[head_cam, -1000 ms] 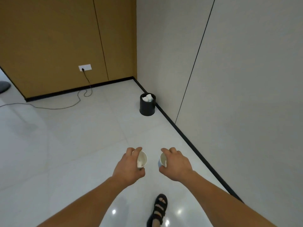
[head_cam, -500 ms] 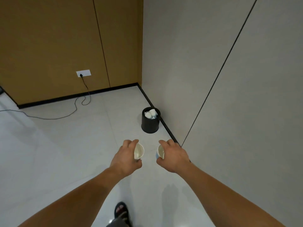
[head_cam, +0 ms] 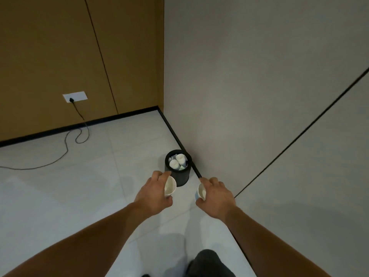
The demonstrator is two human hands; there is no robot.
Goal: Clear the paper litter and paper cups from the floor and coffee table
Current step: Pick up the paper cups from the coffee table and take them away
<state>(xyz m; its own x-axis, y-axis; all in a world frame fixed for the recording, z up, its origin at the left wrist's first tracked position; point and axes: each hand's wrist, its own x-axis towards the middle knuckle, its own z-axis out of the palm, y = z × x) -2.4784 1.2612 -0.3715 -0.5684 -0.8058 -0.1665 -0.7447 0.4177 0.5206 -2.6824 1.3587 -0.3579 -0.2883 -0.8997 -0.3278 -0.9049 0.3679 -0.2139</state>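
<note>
My left hand (head_cam: 153, 194) grips a white paper cup (head_cam: 170, 186), its mouth turned to the right. My right hand (head_cam: 216, 194) grips a second paper cup (head_cam: 201, 192) with a pale blue outside, its mouth facing left. Both hands are held out in front of me, just short of a small black round bin (head_cam: 179, 175) that stands on the floor against the right wall's skirting. Several white paper cups (head_cam: 177, 162) and crumpled paper lie inside the bin. The left cup overlaps the bin's near side in the image.
The grey wall (head_cam: 259, 96) runs close on the right with a black skirting (head_cam: 173, 130). A brown panelled wall (head_cam: 60, 56) at the back has a socket (head_cam: 75, 96) with a black cable (head_cam: 65, 148) trailing over the pale tiled floor. My knee (head_cam: 209, 262) shows at the bottom.
I have stepped closer to the bin, which now sits right beyond my hands. Both hands still hold their cups, a little further apart.
</note>
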